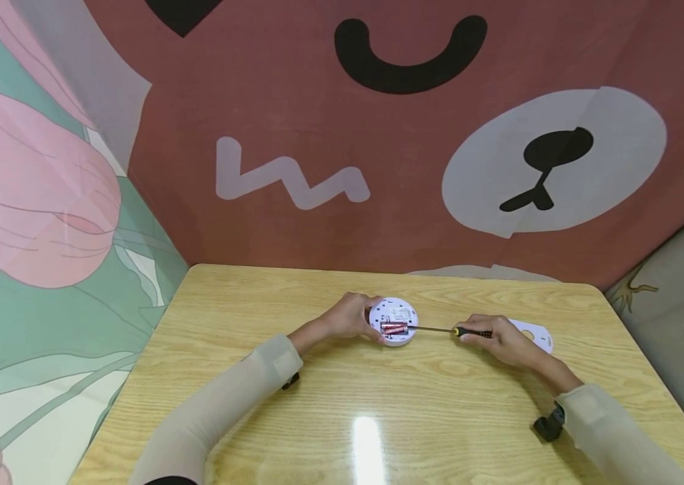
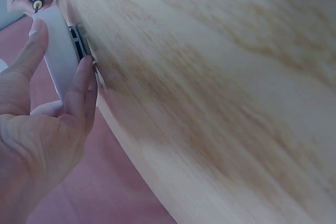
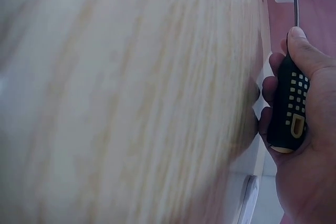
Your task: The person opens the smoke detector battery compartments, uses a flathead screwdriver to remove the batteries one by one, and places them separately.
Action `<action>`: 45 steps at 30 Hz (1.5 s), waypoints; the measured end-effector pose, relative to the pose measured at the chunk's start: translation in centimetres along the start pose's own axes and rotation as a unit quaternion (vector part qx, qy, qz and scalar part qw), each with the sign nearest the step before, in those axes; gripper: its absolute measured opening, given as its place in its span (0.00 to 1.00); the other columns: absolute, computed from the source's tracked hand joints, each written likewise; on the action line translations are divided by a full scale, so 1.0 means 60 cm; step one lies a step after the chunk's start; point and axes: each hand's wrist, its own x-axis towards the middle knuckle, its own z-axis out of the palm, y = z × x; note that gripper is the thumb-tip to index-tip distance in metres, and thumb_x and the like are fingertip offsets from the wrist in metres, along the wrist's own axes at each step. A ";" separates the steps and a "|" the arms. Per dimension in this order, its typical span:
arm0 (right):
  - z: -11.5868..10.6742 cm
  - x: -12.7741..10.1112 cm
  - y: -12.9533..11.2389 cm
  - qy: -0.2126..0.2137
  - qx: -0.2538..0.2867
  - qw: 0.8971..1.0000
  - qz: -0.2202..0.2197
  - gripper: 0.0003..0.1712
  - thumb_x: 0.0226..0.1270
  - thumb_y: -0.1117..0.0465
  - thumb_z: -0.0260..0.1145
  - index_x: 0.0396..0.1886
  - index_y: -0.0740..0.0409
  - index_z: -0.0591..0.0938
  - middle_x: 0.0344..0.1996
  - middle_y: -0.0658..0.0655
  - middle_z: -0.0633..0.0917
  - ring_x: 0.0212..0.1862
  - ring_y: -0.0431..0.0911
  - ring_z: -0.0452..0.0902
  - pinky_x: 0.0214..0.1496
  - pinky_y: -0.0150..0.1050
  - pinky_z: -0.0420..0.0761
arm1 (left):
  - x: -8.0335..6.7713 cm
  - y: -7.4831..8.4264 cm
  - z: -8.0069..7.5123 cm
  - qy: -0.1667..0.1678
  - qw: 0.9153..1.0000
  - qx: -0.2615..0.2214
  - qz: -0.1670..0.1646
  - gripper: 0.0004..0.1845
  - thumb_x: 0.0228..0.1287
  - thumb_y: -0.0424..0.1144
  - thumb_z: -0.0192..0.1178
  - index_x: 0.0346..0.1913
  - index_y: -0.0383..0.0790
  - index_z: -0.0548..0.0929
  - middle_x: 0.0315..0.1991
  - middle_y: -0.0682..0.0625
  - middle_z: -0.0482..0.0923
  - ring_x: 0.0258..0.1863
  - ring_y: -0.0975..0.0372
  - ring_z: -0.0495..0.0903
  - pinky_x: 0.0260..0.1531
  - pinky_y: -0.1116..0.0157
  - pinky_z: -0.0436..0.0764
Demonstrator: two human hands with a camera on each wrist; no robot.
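Two sleeves (image 1: 220,404): pale beige, over both forearms, with a small black gadget (image 1: 549,424) at each wrist.
Right hand (image 1: 502,342): fingers wrapped round the handle of a screwdriver (image 3: 287,103), thumb laid along it toward the shaft.
Screwdriver tip: points left, at the right end of the battery bay (image 1: 394,329); contact cannot be told.
Left hand (image 1: 344,318): grips the round white disc (image 1: 402,311) at its left rim, between thumb and fingers.
White disc: between the hands, bay facing up, resting on the table (image 1: 281,431) or just above it, cannot tell which.
Battery bay: holds red-wrapped battery, cell count unclear.
White plate (image 1: 544,338): flat, with a round hole, partly hidden behind the right hand.
Table surface: yellowish wood grain.
Wall cloth (image 1: 287,242): reddish-brown, cartoon face, beyond the far edge.
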 end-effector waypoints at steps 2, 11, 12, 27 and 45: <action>0.000 -0.001 0.000 0.001 0.000 1.000 -0.001 0.19 0.72 0.77 0.66 0.61 0.73 0.84 0.41 0.55 0.89 0.27 0.42 0.75 0.28 0.32 0.73 | 0.001 0.000 0.000 0.000 1.000 0.001 0.000 0.54 0.49 0.52 0.86 0.76 0.32 0.72 0.57 0.44 0.87 0.42 0.69 0.79 0.44 0.72 0.77; -0.001 -0.003 0.001 0.001 0.011 1.000 -0.001 0.19 0.72 0.77 0.66 0.61 0.73 0.84 0.41 0.56 0.90 0.27 0.43 0.75 0.28 0.33 0.74 | 0.000 0.002 0.000 -0.002 1.000 -0.005 -0.002 0.54 0.49 0.51 0.86 0.76 0.33 0.71 0.59 0.43 0.87 0.42 0.68 0.79 0.43 0.71 0.77; -0.001 -0.003 0.001 0.000 0.013 1.000 0.000 0.19 0.72 0.77 0.66 0.61 0.73 0.84 0.41 0.56 0.90 0.27 0.42 0.75 0.28 0.33 0.74 | 0.000 0.002 0.000 -0.001 1.000 -0.005 -0.003 0.54 0.49 0.51 0.86 0.76 0.33 0.71 0.59 0.43 0.86 0.42 0.69 0.79 0.44 0.72 0.77; -0.008 -0.007 -0.003 -0.004 0.005 0.999 0.048 0.18 0.74 0.73 0.67 0.61 0.71 0.85 0.39 0.53 0.89 0.25 0.37 0.71 0.26 0.34 0.74 | -0.004 0.001 0.002 0.010 1.000 -0.024 -0.015 0.54 0.49 0.51 0.86 0.77 0.34 0.72 0.63 0.43 0.84 0.54 0.63 0.83 0.54 0.68 0.80; -0.050 -0.012 -0.018 0.009 -0.025 0.999 0.040 0.17 0.72 0.73 0.69 0.59 0.73 0.85 0.37 0.56 0.88 0.26 0.47 0.77 0.27 0.31 0.77 | -0.008 0.006 0.010 0.025 0.999 -0.027 -0.027 0.52 0.47 0.53 0.87 0.75 0.40 0.74 0.57 0.49 0.87 0.53 0.63 0.85 0.60 0.62 0.79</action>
